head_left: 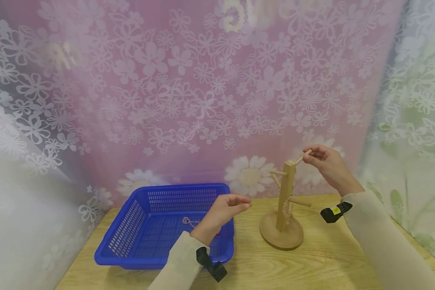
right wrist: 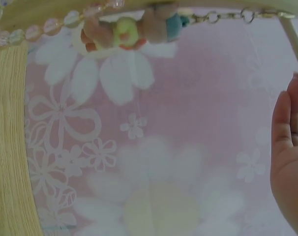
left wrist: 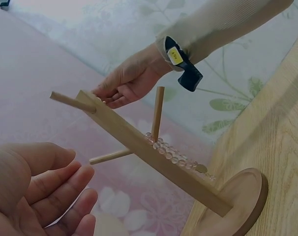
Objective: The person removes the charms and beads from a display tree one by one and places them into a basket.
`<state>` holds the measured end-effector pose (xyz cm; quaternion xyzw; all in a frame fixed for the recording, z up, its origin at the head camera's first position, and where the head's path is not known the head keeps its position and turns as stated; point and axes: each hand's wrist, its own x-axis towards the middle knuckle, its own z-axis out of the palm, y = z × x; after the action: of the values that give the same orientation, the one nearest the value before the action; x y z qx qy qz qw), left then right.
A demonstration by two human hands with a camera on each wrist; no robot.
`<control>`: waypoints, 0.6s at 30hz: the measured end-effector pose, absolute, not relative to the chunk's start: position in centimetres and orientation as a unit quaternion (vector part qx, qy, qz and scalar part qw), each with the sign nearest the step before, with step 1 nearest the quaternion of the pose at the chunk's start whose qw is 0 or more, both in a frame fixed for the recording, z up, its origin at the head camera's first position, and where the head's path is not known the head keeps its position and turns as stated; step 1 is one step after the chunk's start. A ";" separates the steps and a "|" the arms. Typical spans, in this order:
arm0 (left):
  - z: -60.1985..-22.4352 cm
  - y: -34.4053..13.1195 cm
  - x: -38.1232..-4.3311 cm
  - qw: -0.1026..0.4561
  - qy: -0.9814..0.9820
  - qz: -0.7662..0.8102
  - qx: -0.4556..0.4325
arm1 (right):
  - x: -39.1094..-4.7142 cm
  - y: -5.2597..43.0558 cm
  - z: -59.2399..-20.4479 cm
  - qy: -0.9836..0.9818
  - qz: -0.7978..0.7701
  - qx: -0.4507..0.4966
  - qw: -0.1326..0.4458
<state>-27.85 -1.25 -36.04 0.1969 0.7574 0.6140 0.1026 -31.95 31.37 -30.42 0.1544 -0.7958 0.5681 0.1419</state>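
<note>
My right hand (head_left: 328, 166) is at the top of a wooden jewelry stand (head_left: 284, 197), thumb and fingers pinching the end of its upper peg (head_left: 300, 158). In the left wrist view a pale speck shows by those fingertips; its kind is unclear. A bracelet (left wrist: 174, 158) of pink and clear beads hangs on a lower peg (left wrist: 159, 113). Close up in the right wrist view, it shows a colored charm (right wrist: 127, 32) and a gold chain (right wrist: 227, 17). My left hand (head_left: 222, 211), fingers loosely bent and holding nothing, hovers over the right rim of a blue basket (head_left: 110, 249).
Inside the basket lies a thin beaded strand (head_left: 186, 220), partly hidden by the left forearm. Basket and stand share a light wooden table (head_left: 253, 262). Behind them hangs a pink flowered curtain (head_left: 203, 100), with pale flowered sheets on both sides.
</note>
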 end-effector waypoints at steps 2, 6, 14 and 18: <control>-36.0 -1.2 -27.9 0.104 0.757 0.615 0.196 | -31.6 31.2 -30.4 -0.797 0.568 0.141 0.148; -35.9 -1.2 -28.0 0.105 0.759 0.614 0.189 | -30.9 30.7 -30.4 -0.791 0.579 0.117 0.161; -36.0 -0.8 -28.2 0.101 0.757 0.619 0.184 | -29.6 29.0 -30.2 -0.740 0.642 0.091 0.179; -36.2 -0.5 -28.5 0.100 0.756 0.620 0.184 | -29.0 28.1 -29.9 -0.724 0.659 0.084 0.183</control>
<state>-28.53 -0.46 -36.24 0.1842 0.7565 0.6196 0.0999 -28.96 28.12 -29.92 0.0841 -0.7243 0.6595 0.1829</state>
